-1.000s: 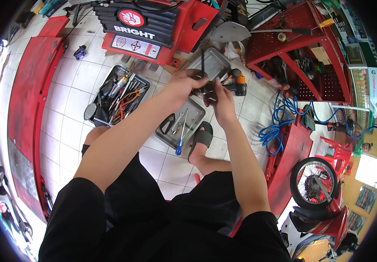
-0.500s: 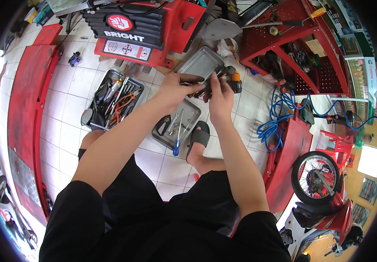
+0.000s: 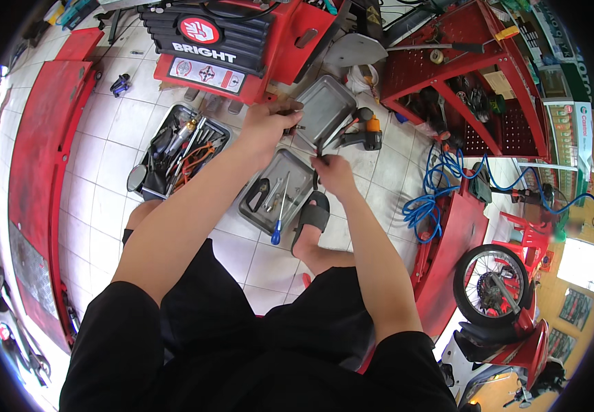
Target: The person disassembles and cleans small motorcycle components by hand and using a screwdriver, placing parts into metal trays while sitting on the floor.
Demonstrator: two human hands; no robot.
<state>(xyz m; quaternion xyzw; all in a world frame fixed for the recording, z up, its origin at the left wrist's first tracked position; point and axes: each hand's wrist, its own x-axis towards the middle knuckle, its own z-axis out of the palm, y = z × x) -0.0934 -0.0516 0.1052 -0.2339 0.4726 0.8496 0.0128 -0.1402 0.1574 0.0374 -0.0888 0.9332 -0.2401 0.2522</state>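
Note:
My left hand (image 3: 269,130) is closed in a pinch over the near left of the upper grey metal tray (image 3: 341,118). A small metal piece pokes out from its fingertips; its kind is too small to tell. To the right, my right hand (image 3: 337,176) is closed around a slim dark piece (image 3: 319,154), largely hidden by the fingers. The hands are apart. Between them and nearer to me lies the lower grey tray (image 3: 255,214). In it rest a blue-handled screwdriver (image 3: 277,230), a black-handled tool (image 3: 258,194) and some metal tools.
A black tool tray (image 3: 225,130) full of hand tools stands left. A cordless power tool with an orange-yellow battery (image 3: 374,125) lies right of the trays. Red machine (image 3: 269,69) ahead, red cabinet (image 3: 441,75) and blue hose (image 3: 424,206) at right, red ramp (image 3: 42,158) far left. My sandalled foot (image 3: 312,216) is beside the lower tray.
My hands were close together over the upper tray; they have moved apart. The left went left, the right came down toward me with the dark piece. The view has shifted slightly.

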